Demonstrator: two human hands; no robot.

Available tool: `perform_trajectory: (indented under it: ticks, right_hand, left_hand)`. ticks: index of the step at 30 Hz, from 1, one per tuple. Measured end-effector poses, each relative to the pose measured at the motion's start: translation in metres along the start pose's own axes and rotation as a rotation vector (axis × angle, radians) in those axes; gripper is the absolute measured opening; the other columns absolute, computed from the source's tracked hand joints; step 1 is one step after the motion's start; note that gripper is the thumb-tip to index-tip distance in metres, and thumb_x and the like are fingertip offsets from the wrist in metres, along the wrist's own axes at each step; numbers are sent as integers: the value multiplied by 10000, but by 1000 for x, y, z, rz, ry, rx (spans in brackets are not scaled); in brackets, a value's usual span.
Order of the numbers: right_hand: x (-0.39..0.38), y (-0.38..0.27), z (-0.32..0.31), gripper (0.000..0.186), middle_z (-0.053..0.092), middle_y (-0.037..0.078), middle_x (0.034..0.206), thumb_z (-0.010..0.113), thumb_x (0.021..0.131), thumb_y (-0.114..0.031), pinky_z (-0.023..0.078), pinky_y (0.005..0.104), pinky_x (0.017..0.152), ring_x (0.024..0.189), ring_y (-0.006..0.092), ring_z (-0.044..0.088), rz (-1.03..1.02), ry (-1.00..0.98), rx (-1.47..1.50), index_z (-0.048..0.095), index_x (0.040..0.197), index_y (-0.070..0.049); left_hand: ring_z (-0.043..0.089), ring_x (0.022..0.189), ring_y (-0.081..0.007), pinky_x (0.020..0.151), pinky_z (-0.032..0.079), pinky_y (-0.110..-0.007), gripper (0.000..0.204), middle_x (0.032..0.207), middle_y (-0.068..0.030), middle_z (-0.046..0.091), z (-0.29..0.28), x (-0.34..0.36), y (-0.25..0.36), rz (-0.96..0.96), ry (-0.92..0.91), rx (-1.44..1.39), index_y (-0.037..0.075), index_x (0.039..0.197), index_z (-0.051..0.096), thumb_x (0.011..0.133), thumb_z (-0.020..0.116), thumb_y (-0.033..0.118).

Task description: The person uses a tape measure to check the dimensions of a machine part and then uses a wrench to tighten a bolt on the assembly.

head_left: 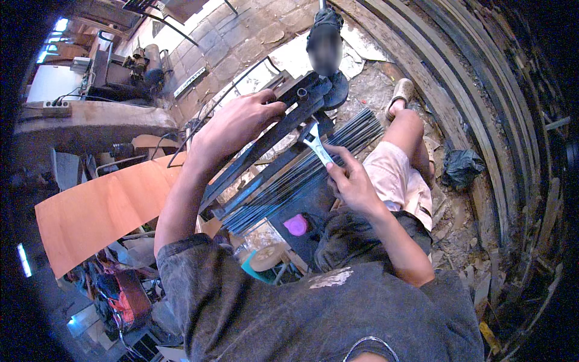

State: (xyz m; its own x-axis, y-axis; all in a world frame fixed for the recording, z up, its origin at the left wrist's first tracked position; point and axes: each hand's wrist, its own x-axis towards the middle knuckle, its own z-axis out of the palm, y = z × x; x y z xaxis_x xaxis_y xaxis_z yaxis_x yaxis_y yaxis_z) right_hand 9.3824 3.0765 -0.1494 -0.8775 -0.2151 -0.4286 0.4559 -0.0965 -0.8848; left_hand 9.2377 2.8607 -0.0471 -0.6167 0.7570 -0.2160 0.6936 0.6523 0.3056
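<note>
My left hand [250, 117] reaches over a long dark metal bar assembly [259, 145], its fingers curled down over the upper edge. In my right hand [356, 187] is a silver adjustable wrench [318, 143], gripped by the handle. The wrench's jaws point up and away, close against the underside of the assembly near its far end; whether they grip a nut I cannot tell. A round hollow fitting [302, 93] shows on the assembly beyond my left fingers. Past it stands a dark upright part [325, 45], partly blurred.
Below the assembly lies a bundle of thin dark rods [283, 190], with a purple round object [296, 225] nearby. An orange-brown sheet [114, 208] spreads at left. Long timbers [482, 133] line the right, beside a black plastic bag [462, 169]. A machine [145, 63] stands far left.
</note>
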Motion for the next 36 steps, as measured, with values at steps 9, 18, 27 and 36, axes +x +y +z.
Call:
perform_trajectory:
  ticks: [9,18,27,36]
  right_hand:
    - [23,-4,-29,374,516,21,825,528,948,-166,393,263,618,707,103,492,-309,-177,-204,492,1311,-83]
    - [84,-54,-92,394,651,52,957,562,937,-250,466,284,662,748,99,560,-175,-532,-466,543,1295,-86]
    - [47,-40,-53,378,625,165,1142,536,933,-188,446,365,924,1053,253,605,-342,-348,-468,514,1284,-51]
    - [-1,6,41,400,572,156,698,480,959,-201,451,395,524,579,253,589,-355,143,-280,418,1328,-60]
  left_hand:
    - [605,971,-349,824,502,-408,256,1079,-166,588,26,-12,-12,2,236,-226,45,1121,599,894,578,161]
    - [610,939,-368,813,508,-415,247,1074,-173,582,36,-8,-14,20,291,-263,34,1100,609,872,609,129]
    - [614,913,-361,789,514,-405,242,1054,-166,584,40,-10,-15,33,324,-211,38,1095,609,866,616,119]
    - [611,894,-360,773,505,-409,238,1007,-170,584,40,-8,-10,18,330,-219,42,1096,605,874,612,126]
